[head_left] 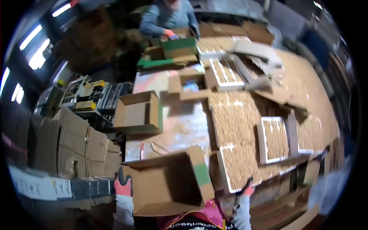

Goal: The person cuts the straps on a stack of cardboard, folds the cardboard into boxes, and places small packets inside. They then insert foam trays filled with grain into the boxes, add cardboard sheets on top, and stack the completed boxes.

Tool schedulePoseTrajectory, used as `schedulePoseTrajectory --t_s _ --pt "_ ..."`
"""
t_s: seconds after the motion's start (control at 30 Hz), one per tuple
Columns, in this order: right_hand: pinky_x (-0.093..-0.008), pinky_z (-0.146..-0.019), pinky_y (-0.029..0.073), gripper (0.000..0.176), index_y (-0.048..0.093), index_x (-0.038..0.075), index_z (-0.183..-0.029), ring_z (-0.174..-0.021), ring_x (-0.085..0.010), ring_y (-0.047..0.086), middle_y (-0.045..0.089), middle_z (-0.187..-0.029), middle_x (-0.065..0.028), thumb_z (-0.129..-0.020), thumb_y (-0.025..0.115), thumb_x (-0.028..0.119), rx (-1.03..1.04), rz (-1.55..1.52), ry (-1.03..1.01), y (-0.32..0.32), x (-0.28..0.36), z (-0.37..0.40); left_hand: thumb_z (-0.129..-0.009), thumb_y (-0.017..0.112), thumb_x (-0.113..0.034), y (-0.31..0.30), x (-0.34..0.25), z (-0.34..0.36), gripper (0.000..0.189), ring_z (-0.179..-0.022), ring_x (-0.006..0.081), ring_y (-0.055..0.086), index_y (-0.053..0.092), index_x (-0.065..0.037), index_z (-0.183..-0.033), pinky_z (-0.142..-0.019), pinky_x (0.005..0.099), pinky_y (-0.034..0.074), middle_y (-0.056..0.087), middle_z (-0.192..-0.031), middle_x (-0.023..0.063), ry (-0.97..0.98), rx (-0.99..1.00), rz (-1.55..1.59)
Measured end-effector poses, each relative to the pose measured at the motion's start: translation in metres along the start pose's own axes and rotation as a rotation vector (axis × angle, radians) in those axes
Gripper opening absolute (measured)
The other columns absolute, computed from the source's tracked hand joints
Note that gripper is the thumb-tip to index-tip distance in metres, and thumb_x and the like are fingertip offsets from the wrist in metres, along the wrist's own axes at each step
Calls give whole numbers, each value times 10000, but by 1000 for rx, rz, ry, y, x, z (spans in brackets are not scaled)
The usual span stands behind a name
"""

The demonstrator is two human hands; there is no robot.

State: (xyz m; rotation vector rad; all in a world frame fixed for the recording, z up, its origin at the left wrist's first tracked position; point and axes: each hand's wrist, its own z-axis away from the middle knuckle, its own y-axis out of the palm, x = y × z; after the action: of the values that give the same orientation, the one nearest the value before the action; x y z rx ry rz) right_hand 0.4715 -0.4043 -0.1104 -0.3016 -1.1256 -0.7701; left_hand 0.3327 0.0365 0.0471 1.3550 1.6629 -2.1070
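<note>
My left hand, in a pink and dark glove, grips the left edge of an open, empty-looking cardboard box with a green patch on its right side. The box stands tilted at the table's near edge, close to my body. My right hand, gloved alike, is at the near edge of a white-edged tray packed with small tan pieces. Its fingers point up over the tray's edge; whether they grip it is unclear.
Another open box stands on the table. More filled trays lie to the right. Flat cardboard stacks stand at the left. Across the table, a person handles a green-sided box.
</note>
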Motion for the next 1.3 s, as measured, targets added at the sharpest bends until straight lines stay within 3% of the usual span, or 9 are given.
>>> schedulePoseTrajectory --t_s 0.3,0.43,0.47,0.5,0.57,0.63,0.77,1.03,1.3 --pt "-329 -811 409 570 332 -23 -1182 -960 -228 497 459 -1122 -139 -826 403 417 822 -50 199 101 209 102 -676 555 -64 8 -34 -1 478 -744 298 572 439 -85 -1139 -656 343 446 576 -795 170 -155 164 132" --pt "-274 -733 429 409 461 -1 -1080 -840 -168 534 534 -991 -84 -838 419 325 989 -63 288 170 206 141 -700 587 -213 51 -75 -30 484 -969 315 480 419 -32 -1116 -824 342 398 521 -999 183 405 59 -85" --pt "-297 -730 427 379 484 4 -1051 -867 -164 522 535 -989 -68 -835 418 309 1016 160 52 184 195 155 -724 563 -236 43 -107 -35 506 -1018 271 462 381 -25 -1147 -867 321 372 486 -1092 135 125 435 -67" --pt "-304 -756 413 353 484 9 -1050 -897 -160 509 538 -982 -68 -844 401 284 1173 27 329 184 156 123 -728 552 -227 82 -57 -38 508 -974 210 492 369 -10 -1149 -847 323 382 501 -1074 103 983 106 -103" --pt "-221 -741 410 403 466 5 -1082 -857 -119 516 545 -984 -46 -847 418 329 1184 103 492 216 131 156 -741 537 -211 81 -71 -36 455 -950 200 498 392 -16 -1125 -815 314 393 513 -1041 97 643 345 284" --pt "-221 -747 410 417 473 13 -1076 -852 -106 517 544 -987 -32 -844 416 354 1302 302 -54 214 87 129 -754 522 -195 75 -74 -37 402 -926 190 504 415 -22 -1102 -783 305 404 524 -1007 92 298 556 775" --pt "-221 -830 338 354 481 -36 -1053 -916 -95 467 524 -994 -32 -858 413 252 1250 334 701 216 147 130 -781 492 -163 57 -73 -40 304 -878 170 516 461 -34 -1054 -719 287 427 547 -941 81 52 783 1447" --pt "-234 -763 390 322 467 -24 -1056 -847 -118 515 561 -927 -57 -761 536 84 1163 517 -65 173 113 60 -733 535 -172 69 -68 -56 253 -732 257 568 555 14 -903 -637 316 425 583 -778 170 243 156 428" --pt "-358 -711 436 508 386 -41 -1059 -909 -321 473 442 -1029 -216 -698 593 249 847 1494 -1129 179 139 151 -736 535 -84 70 -73 -29 356 -829 196 546 467 73 -1048 -719 254 409 573 -907 151 218 195 526"
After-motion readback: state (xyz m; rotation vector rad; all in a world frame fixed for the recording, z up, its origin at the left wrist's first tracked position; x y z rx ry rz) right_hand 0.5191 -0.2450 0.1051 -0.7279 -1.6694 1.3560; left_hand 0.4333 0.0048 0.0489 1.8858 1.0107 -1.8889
